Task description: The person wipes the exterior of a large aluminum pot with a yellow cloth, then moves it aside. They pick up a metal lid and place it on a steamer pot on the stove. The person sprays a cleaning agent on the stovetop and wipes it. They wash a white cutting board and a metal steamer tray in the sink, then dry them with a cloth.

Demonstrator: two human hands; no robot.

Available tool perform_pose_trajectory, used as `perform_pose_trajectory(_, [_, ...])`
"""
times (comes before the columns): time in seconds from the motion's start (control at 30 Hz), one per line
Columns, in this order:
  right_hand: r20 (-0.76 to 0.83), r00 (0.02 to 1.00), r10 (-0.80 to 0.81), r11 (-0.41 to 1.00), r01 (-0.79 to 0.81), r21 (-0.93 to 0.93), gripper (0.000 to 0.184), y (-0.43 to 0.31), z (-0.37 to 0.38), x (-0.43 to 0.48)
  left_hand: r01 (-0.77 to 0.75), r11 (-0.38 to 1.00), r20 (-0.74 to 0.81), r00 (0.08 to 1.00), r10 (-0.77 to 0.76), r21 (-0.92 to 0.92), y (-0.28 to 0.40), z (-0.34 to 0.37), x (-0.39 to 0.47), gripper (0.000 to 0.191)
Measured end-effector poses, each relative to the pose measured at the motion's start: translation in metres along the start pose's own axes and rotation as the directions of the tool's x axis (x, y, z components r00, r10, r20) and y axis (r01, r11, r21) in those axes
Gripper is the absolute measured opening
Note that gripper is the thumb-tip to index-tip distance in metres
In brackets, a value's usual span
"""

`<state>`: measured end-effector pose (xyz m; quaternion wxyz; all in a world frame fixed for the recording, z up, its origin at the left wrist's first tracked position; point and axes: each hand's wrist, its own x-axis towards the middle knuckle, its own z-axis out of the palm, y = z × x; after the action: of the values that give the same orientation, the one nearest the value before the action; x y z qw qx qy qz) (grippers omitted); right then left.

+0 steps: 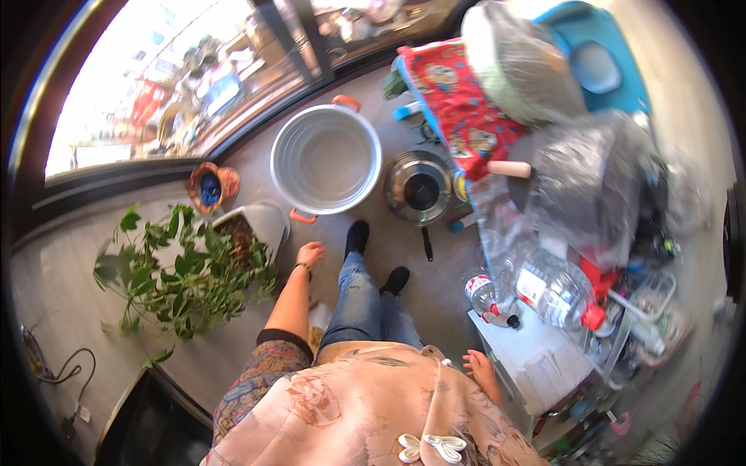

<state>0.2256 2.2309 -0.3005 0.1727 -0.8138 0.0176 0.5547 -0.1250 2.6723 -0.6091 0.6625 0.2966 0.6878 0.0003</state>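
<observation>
My left hand [310,254] hangs in the air with its fingers loosely curled; I see nothing held in it. Nearest to it are a white plant pot [274,224] and a leafy green potted plant [180,265]. My right hand [479,368] is low at my side, empty, fingers apart, beside a white cabinet [553,373]. On the floor ahead of my feet stands a large aluminium pot [326,157] with orange handles and no lid. Right of it sits a steel pan [402,169] with a lid and a dark handle.
Right of me, a cluttered surface holds a red patterned cloth [437,81], a plastic-wrapped bundle [583,186], a large clear bottle [553,291] and a smaller bottle [481,294]. A terracotta-coloured vase [218,186] stands by the glass door's frame [134,172]. A cable [81,361] lies at far left.
</observation>
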Motion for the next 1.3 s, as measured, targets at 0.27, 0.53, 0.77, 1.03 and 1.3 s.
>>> perform_pose_trajectory(0.27, [-0.151, 0.988, -0.047, 0.992, 0.063, 0.105, 0.030, 0.114, 0.003, -0.004, -0.541, -0.345, 0.638, 0.592, 0.492, 0.767, 0.024, -0.015, -0.024, 0.014])
perform_pose_trajectory(0.53, [-0.459, 0.888, -0.005, 0.996, -0.038, -0.084, 0.019, 0.243, 0.023, -0.023, -0.351, 0.915, 0.523, 0.827, 0.203, 0.199, 0.105, 0.246, -0.118, 0.012])
perform_pose_trajectory(0.77, [-0.571, 0.817, 0.074, 0.997, -0.047, 0.061, 0.018, 0.299, 0.060, -0.047, -0.577, 0.756, 0.745, 0.641, 0.184, 0.310, 0.117, 0.386, -0.229, 0.014])
perform_pose_trajectory(1.03, [-0.269, 0.961, 0.059, 0.995, -0.079, -0.062, 0.024, 0.308, 0.096, -0.032, -0.616, 0.703, 0.799, 0.591, 0.114, 0.356, 0.113, 0.382, -0.247, 0.015])
perform_pose_trajectory(1.3, [-0.394, 0.917, -0.055, 0.991, 0.002, -0.132, 0.023, 0.195, 0.080, -0.017, -0.591, 0.717, 0.794, 0.601, 0.087, 0.369, 0.136, 0.335, -0.221, 0.018])
